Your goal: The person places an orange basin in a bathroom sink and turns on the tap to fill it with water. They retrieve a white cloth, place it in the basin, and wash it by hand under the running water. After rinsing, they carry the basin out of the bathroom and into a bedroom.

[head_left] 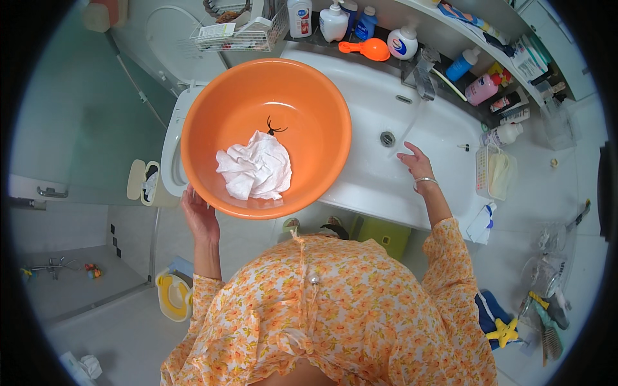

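Note:
A large orange basin (322,186) rests partly over the left end of the white sink (444,186) and partly over the toilet. In it lies a crumpled white cloth (257,166), with a dark branching mark or strand (275,127) just above. My left hand (201,217) grips the basin's near-left rim, its fingertips partly hidden. Over the sink, my right hand (417,166) is open and holds nothing, fingers apart beside a thin stream of water. That stream falls from the metal faucet (423,80) near the drain (387,139).
Bottles, including a white pump bottle (333,22), line the ledge behind the sink beside an orange scoop (365,49). A white wire basket (241,38) sits above the toilet (172,154). A small white basket (494,172) stands at the sink's right end; a green stool (381,237) is below.

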{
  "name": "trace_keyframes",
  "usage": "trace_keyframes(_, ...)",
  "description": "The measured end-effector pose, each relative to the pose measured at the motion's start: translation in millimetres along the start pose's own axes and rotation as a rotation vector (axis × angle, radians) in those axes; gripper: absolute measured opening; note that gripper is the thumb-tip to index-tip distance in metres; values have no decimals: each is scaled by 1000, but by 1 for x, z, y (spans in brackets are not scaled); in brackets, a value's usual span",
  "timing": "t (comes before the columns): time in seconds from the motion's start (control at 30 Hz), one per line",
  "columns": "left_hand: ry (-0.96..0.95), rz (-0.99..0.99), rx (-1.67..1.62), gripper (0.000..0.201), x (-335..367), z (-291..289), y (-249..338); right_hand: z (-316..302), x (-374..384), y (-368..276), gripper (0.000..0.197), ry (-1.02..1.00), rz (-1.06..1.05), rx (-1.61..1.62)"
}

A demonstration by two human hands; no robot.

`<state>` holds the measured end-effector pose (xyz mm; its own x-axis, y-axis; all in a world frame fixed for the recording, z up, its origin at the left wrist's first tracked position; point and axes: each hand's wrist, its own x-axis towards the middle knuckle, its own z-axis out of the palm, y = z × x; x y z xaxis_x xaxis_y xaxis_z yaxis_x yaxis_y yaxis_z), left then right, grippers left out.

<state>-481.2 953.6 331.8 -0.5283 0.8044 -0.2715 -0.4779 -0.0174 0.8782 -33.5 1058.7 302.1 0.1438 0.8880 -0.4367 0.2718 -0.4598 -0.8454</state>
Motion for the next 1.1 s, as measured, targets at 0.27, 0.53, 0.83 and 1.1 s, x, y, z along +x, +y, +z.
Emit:
trace_keyframes(0.27,-26,7,24,44,-4,5,0,-2,0,-4,48,60,30,85)
trace_keyframes(0.53,-65,8,29,43,-8,16,4,-12,38,-12,53,105,97,569)
trace_keyframes(0.83,-33,5,44,43,-3,4,0,-25,71,-21,23,136,102,937)
trace_keyframes(1.1,-43,7,26,42,-2,6,1,-21,75,-28,29,109,128,1030)
